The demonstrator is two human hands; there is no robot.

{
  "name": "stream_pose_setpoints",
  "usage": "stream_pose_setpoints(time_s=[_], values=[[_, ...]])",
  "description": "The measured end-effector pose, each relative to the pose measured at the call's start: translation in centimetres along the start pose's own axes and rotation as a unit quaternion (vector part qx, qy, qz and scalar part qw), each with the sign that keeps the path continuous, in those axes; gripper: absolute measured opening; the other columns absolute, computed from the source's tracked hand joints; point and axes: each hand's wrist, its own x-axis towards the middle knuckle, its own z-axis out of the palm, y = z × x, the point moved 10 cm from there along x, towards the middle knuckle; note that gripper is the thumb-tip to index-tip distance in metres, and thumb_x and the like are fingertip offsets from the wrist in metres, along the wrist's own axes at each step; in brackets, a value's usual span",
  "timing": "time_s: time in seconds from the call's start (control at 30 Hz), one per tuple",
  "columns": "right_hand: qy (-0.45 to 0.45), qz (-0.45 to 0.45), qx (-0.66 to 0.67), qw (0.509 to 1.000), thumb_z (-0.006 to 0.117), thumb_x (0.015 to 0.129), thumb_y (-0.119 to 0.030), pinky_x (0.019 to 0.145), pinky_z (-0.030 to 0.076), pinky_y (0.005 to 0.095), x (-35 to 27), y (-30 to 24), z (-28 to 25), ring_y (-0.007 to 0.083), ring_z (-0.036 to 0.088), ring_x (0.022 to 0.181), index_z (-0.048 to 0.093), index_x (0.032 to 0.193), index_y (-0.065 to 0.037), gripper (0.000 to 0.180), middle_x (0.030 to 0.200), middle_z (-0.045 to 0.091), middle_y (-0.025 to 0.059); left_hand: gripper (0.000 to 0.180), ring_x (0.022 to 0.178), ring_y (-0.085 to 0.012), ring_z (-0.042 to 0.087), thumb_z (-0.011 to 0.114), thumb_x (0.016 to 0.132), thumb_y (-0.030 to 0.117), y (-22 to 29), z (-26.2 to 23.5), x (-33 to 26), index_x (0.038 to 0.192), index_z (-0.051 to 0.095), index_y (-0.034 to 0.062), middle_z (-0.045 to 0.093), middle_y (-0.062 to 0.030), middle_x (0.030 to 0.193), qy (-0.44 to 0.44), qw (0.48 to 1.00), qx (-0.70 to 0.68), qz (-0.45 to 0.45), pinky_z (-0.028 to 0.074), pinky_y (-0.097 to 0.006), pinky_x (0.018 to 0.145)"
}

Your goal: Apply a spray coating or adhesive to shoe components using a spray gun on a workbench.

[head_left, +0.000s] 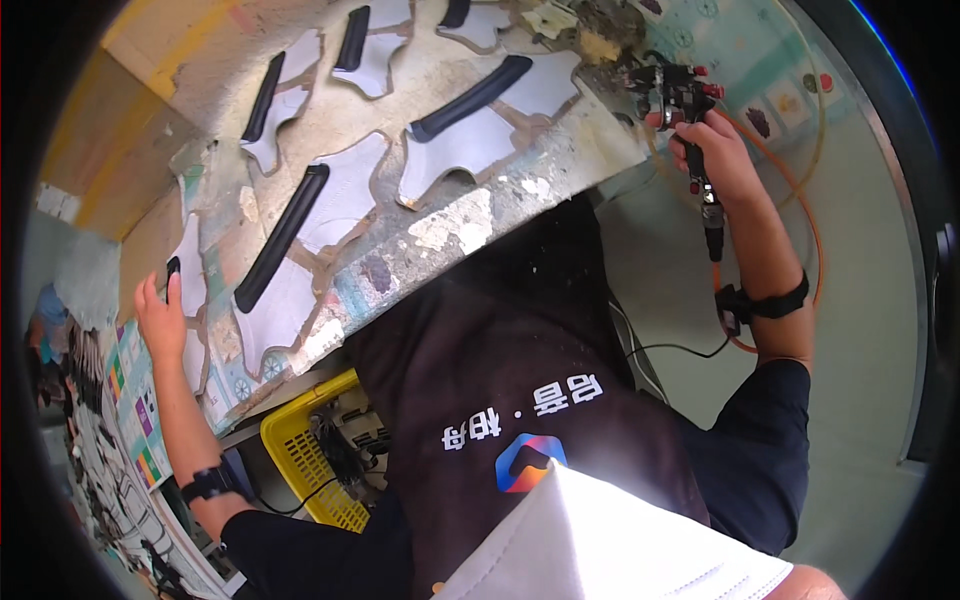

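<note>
Gripping a black spray gun [680, 95] in the right hand [715, 150], fingers wrapped tight round its handle, orange hose [815, 240] trailing down past the wrist. Pressing down with the left hand [160, 315], fingers resting on a grey cut piece [190, 275] at the near corner of the paint-crusted worktable [450, 235]. Lying between the two hands, more grey pieces with black strips [283, 238] (edges ringed with old spray). Sitting below the left forearm, a yellow crate [295, 450]; spreading under the right arm, pale green floor [860, 400].

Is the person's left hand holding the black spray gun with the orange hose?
No, the right hand grips the black spray gun; the left hand rests on a grey piece.
</note>
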Motion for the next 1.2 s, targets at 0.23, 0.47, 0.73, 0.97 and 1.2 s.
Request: stream_pose_setpoints(time_s=[0.23, 0.47, 0.73, 0.97, 1.2], values=[[-0.092, 0.025, -0.106, 0.99, 0.051, 0.098, -0.023, 0.043, 0.037, 0.025, -5.1, -3.7, 6.2, 0.0071, 0.047, 0.053, 0.066, 0.103, -0.002, 0.026, 0.067, 0.05, -0.0008, 0.05, 0.12, -0.0366, 0.053, 0.075, 0.08, 0.031, 26.3, -14.0, -9.2, 0.118, 0.062, 0.0019, 0.056, -0.0161, 0.131, 0.016, 0.887, -0.307, 0.343, 0.039, -0.046, 0.104], [-0.111, 0.002, -0.176, 0.978, 0.053, 0.096, -0.019, 0.043, 0.04, 0.0269, -6.6, -7.0, 8.5, 0.0105, 0.051, 0.054, 0.064, 0.096, -0.002, 0.021, 0.069, 0.05, 0.0032, 0.051, 0.116, -0.0387, 0.053, 0.074, 0.081, 0.038, 27.6, -12.5, -13.6, 0.116, 0.063, 0.0026, 0.057, -0.017, 0.129, 0.044, 0.883, -0.337, 0.323, 0.038, -0.05, 0.103], [-0.104, 0.051, -0.181, 0.977, 0.056, 0.094, -0.025, 0.043, 0.041, 0.0306, -6.8, -7.7, 9.3, 0.0126, 0.05, 0.054, 0.063, 0.096, -0.002, 0.024, 0.07, 0.051, 0.005, 0.049, 0.112, -0.0366, 0.055, 0.075, 0.08, 0.036, 26.5, -10.8, -14.9, 0.114, 0.063, 0.0033, 0.06, -0.0153, 0.125, 0.077, 0.893, -0.339, 0.285, 0.04, -0.048, 0.1], [-0.123, 0.07, -0.191, 0.971, 0.056, 0.094, -0.024, 0.041, 0.041, 0.0338, -7.2, -7.2, 10.5, 0.0148, 0.054, 0.052, 0.061, 0.1, -0.002, 0.023, 0.064, 0.051, 0.005, 0.042, 0.113, -0.0358, 0.056, 0.076, 0.078, 0.026, 26.2, -9.7, -14.7, 0.111, 0.065, 0.003, 0.063, -0.0134, 0.123, 0.041, 0.888, -0.373, 0.265, 0.041, -0.045, 0.1], [-0.135, 0.077, -0.179, 0.971, 0.056, 0.093, -0.024, 0.042, 0.043, 0.0344, -7.9, -6.8, 11.4, 0.0149, 0.052, 0.05, 0.059, 0.097, -0.002, 0.022, 0.061, 0.049, 0.0054, 0.042, 0.109, -0.035, 0.058, 0.077, 0.078, 0.03, 25.9, -9.7, -14.7, 0.107, 0.065, 0.0018, 0.064, -0.0137, 0.118, 0.036, 0.886, -0.388, 0.251, 0.042, -0.045, 0.097]])
